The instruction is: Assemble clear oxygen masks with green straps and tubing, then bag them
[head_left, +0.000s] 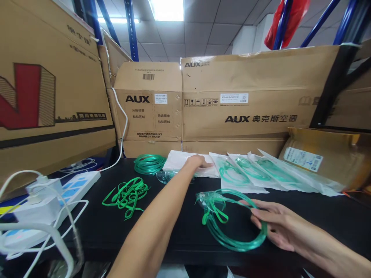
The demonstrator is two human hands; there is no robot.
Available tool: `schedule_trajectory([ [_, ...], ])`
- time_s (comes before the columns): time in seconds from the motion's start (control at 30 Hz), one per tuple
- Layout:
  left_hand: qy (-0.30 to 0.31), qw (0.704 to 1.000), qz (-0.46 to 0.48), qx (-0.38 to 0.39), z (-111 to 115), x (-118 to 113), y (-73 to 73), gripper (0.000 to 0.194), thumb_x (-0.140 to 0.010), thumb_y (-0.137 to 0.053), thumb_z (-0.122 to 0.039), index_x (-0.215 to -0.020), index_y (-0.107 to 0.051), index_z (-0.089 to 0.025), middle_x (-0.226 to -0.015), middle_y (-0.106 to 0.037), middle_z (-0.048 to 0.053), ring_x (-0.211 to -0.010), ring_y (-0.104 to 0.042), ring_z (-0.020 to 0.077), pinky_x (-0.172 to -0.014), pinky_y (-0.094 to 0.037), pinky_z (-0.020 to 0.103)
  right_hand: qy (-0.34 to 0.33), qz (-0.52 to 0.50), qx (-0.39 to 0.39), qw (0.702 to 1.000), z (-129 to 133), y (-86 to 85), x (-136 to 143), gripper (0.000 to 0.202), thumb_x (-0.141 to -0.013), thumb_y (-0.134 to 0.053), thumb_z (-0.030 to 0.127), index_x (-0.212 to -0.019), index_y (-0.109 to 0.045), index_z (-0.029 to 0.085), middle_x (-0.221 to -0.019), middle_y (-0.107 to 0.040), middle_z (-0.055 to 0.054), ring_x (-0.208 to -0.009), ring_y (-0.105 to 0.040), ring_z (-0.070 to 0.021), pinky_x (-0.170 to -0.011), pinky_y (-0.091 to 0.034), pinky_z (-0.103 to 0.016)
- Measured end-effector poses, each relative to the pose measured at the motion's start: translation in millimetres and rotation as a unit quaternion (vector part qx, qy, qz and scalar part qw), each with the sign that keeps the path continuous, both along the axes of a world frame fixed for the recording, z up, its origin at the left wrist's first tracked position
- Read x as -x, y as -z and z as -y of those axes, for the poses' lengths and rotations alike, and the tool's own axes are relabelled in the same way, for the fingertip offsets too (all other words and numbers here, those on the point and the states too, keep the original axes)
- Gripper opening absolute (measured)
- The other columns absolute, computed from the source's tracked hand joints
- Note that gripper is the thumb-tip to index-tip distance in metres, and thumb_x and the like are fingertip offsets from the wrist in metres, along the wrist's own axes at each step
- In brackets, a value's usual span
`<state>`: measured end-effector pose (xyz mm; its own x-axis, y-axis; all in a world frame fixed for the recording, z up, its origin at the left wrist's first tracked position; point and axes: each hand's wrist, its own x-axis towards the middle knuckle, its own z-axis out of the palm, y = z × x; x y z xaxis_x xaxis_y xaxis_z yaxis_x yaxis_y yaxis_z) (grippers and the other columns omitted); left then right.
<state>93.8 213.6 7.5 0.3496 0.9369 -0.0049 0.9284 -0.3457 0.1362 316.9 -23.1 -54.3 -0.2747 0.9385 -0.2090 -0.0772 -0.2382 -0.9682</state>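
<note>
My right hand (274, 220) is closed on a coil of translucent green tubing (236, 244), holding it above the black table by its right side. At the coil's upper left hang a clear plastic mask (210, 200) and a loop of green elastic strap (222, 216). My left hand (198, 162) reaches forward to a stack of white pouches (176, 159), fingers bent at the top pouch, their tips partly hidden. Near my left forearm lie another clear mask (165, 177), a second green tubing coil (149, 164) and a tangled heap of green straps (129, 195).
Several filled pouches (234, 173) with green tubing lie overlapped at the back right, before a brown package (324, 154). A white power strip (78, 187) with plugs and cables occupies the left. Large cardboard boxes (249, 81) wall the back of the black table (179, 235).
</note>
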Motion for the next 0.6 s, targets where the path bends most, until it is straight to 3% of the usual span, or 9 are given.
schedule_trajectory([
  [0.13, -0.045, 0.998, -0.033, 0.004, 3, 42, -25.8, 0.041, -0.099, -0.063, -0.038, -0.135, -0.060, -0.018, -0.141, -0.057, 0.013, -0.124, -0.059, 0.0294, -0.104, -0.050, 0.054, 0.049, 0.134, -0.093, 0.985, -8, 4.5, -8, 0.066, -0.081, -0.079, 0.054, -0.134, -0.065, 0.017, -0.072, -0.065, -0.001, -0.044, -0.041, -0.0069, -0.045, -0.036, -0.023],
  [0.23, -0.071, 0.996, -0.051, 0.009, 11, 78, -35.2, 0.039, -0.099, -0.064, -0.038, -0.132, -0.061, -0.019, -0.141, -0.058, 0.013, -0.124, -0.059, 0.0287, -0.104, -0.050, 0.053, 0.108, 0.277, -0.184, 0.937, -11, 9.3, -24, 0.083, -0.084, -0.073, 0.062, -0.152, -0.049, 0.020, -0.080, -0.070, -0.003, -0.056, -0.055, -0.0155, -0.051, -0.043, -0.027],
  [0.3, -0.082, 0.995, -0.058, 0.018, 16, 95, -32.9, 0.036, -0.099, -0.064, -0.036, -0.130, -0.063, -0.019, -0.139, -0.059, 0.012, -0.122, -0.061, 0.0277, -0.103, -0.051, 0.051, 0.120, 0.340, -0.228, 0.904, -10, 8.1, -29, 0.074, -0.088, -0.067, 0.062, -0.149, -0.053, 0.022, -0.088, -0.073, -0.006, -0.065, -0.060, -0.0187, -0.058, -0.048, -0.030],
  [0.43, -0.097, 0.993, -0.055, 0.027, 20, 104, -19.7, 0.031, -0.099, -0.064, -0.034, -0.126, -0.065, -0.019, -0.133, -0.063, 0.011, -0.116, -0.064, 0.0254, -0.099, -0.054, 0.048, 0.065, 0.369, -0.335, 0.865, -8, -4.7, -14, 0.040, -0.098, -0.055, 0.055, -0.118, -0.076, 0.027, -0.105, -0.074, -0.007, -0.094, -0.067, -0.0259, -0.083, -0.052, -0.035],
  [0.6, -0.098, 0.994, -0.034, -0.013, 19, 97, -25.5, 0.032, -0.098, -0.065, -0.035, -0.126, -0.065, -0.018, -0.133, -0.063, 0.011, -0.117, -0.063, 0.0261, -0.100, -0.053, 0.049, 0.028, 0.447, -0.417, 0.790, -22, -8.5, 22, 0.037, -0.105, -0.044, 0.045, -0.112, -0.074, 0.025, -0.110, -0.069, -0.009, -0.104, -0.065, -0.0283, -0.095, -0.048, -0.043],
])
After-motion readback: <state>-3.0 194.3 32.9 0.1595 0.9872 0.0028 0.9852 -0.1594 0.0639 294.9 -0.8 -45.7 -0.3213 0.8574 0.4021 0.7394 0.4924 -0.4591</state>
